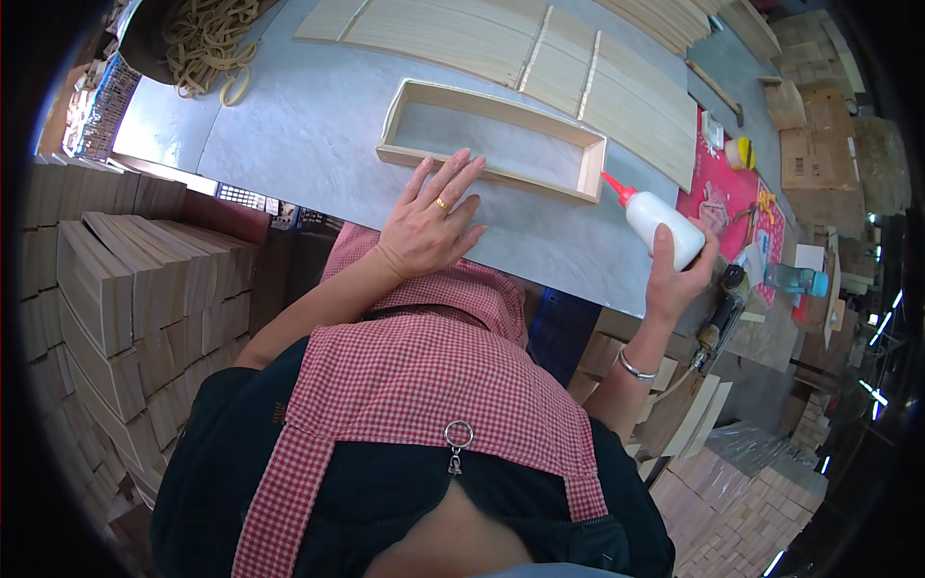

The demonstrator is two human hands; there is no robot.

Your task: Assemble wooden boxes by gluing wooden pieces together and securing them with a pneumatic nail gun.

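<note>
A long, shallow rectangular wooden frame [501, 103] lies on the grey table, and the tabletop shows through its middle. My left hand [431, 214] rests at the frame's near side, fingers stretched out, the fingertips touching its near edge. In my right hand [680, 275] is a white squeeze bottle [663, 227] with a red pointed nozzle. The bottle is tilted, and its nozzle tip sits close to the frame's right end. Whether anything comes out of the tip I cannot tell.
Behind the frame lie several flat wooden panels [462, 43]. Rubber bands [214, 43] spill from a dark container at the far left. A hammer [718, 91], a yellow tape roll [740, 153] and a plastic bottle [795, 280] are on the right. Stacked wooden boards [145, 279] stand at left.
</note>
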